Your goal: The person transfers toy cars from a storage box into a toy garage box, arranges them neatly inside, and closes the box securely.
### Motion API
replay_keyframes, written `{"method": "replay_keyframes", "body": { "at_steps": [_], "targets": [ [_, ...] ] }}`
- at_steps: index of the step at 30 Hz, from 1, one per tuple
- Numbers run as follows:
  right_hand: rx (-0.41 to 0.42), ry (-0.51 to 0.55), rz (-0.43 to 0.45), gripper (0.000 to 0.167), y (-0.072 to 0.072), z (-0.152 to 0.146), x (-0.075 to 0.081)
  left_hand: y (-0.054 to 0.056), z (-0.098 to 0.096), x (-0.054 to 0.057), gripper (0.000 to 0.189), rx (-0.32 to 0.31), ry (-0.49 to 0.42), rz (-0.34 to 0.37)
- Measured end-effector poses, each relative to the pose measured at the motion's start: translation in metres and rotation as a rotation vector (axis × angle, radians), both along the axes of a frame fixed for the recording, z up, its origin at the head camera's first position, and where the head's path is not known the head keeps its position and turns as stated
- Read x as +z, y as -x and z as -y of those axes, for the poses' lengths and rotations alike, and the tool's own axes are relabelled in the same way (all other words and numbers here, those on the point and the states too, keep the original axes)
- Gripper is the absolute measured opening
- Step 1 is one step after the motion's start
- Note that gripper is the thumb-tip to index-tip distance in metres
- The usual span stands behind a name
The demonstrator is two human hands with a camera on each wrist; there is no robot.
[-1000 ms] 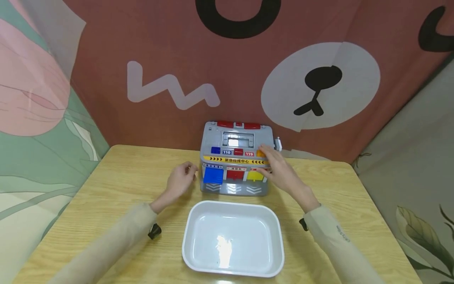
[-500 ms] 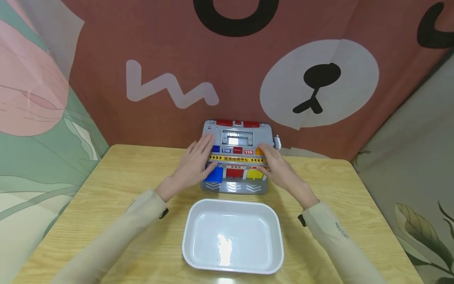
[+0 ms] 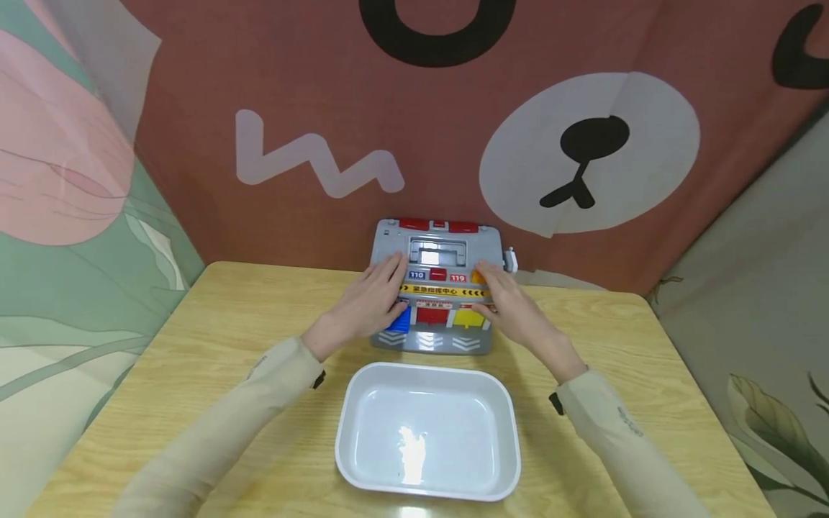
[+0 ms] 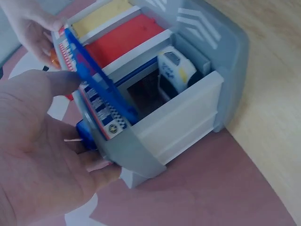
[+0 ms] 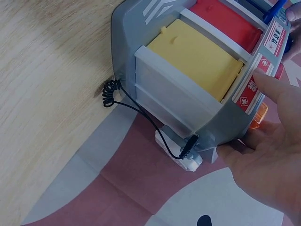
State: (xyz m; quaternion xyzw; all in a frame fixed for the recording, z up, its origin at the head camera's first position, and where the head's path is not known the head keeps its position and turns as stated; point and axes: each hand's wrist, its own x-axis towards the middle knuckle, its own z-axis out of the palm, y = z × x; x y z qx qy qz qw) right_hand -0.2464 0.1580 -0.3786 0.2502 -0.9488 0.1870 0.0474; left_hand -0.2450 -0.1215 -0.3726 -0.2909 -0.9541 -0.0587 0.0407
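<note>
A grey toy emergency station (image 3: 430, 342) stands at the back of the table, with blue, red and yellow garage doors. My left hand (image 3: 365, 298) grips its left front edge, fingers over the roof and thumb at the front. Beside them in the left wrist view is a blue button (image 4: 85, 134). The blue door (image 4: 101, 77) is swung out, and a small white toy car (image 4: 175, 70) shows inside that bay. My right hand (image 3: 518, 309) holds the right front edge, thumb on the red-and-white sign, fingers by an orange button (image 5: 259, 115). The yellow door (image 5: 195, 56) and red door (image 5: 225, 21) are down.
A white tray (image 3: 427, 496) lies in front of the station on the wooden table (image 3: 259, 302). A coiled black cord (image 5: 110, 92) ties a white piece (image 5: 181, 155) to the station's right side. A printed cloth (image 3: 311, 230) hangs behind.
My left hand has come from beside the station onto its left roof and front edge, then shifted slightly right. The right hand keeps its place.
</note>
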Motion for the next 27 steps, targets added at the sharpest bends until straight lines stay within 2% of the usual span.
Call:
{"method": "replay_keyframes", "body": {
  "at_steps": [5,10,14,21,24,27],
  "targets": [
    [0.003,-0.006,-0.011,0.076,0.0,-0.003,0.0,0.004,-0.006,0.006,0.085,-0.029,0.022,-0.012],
    [-0.003,-0.016,-0.004,0.077,0.001,-0.003,0.0,0.005,-0.01,0.002,0.089,-0.037,0.105,-0.057],
    [-0.004,-0.015,0.0,0.077,0.0,-0.002,0.0,0.007,-0.016,-0.008,0.088,-0.013,0.141,-0.148],
    [-0.006,-0.011,-0.017,0.077,0.0,-0.002,-0.002,0.014,-0.021,-0.026,0.07,0.012,0.192,-0.379],
    [0.001,-0.006,-0.023,0.077,0.0,-0.001,-0.002,0.017,-0.02,-0.03,0.074,0.019,0.194,-0.423],
    [-0.001,-0.002,-0.018,0.077,-0.001,0.0,-0.002,0.018,-0.018,-0.033,0.082,0.014,0.187,-0.427]
  ]
}}
